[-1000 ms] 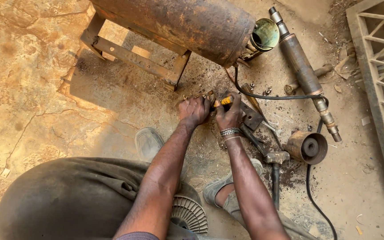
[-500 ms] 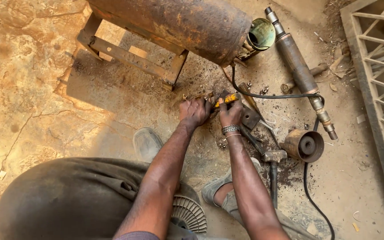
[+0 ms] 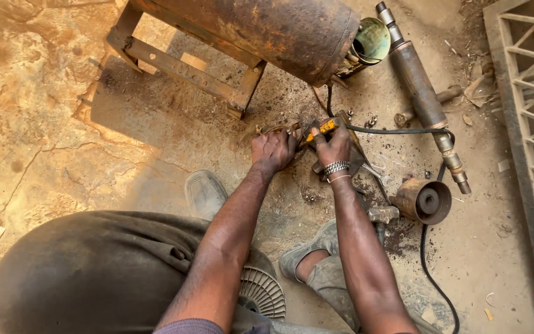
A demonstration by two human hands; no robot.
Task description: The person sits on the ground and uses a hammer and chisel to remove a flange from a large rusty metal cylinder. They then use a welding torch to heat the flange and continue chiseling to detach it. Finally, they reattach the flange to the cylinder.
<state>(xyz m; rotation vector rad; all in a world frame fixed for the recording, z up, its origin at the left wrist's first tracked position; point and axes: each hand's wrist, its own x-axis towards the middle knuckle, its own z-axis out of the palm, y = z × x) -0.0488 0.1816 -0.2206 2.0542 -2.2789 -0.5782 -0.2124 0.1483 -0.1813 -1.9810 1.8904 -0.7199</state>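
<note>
Left hand (image 3: pixel 272 150) curled, fingers down on a small metal part (image 3: pixel 277 128) on the dirt floor (image 3: pixel 50 142), grip unclear, right hand (image 3: pixel 334 147) gripping a yellow-handled tool (image 3: pixel 321 129), rusty tank (image 3: pixel 267 31) just above, both forearms reaching forward.

Little has changed. Left hand (image 3: pixel 273 150) and right hand (image 3: pixel 334 147) have crept slightly toward 12 o'clock, nearer the rusty tank (image 3: pixel 261 31). Yellow-handled tool (image 3: pixel 322 128) now shows more between them. Remaining drift is camera movement.

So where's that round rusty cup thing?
In the head view the rusty pulley lies on the ground to the right of the right hand, just below the long metal cylinder and beside the black cable.
</note>
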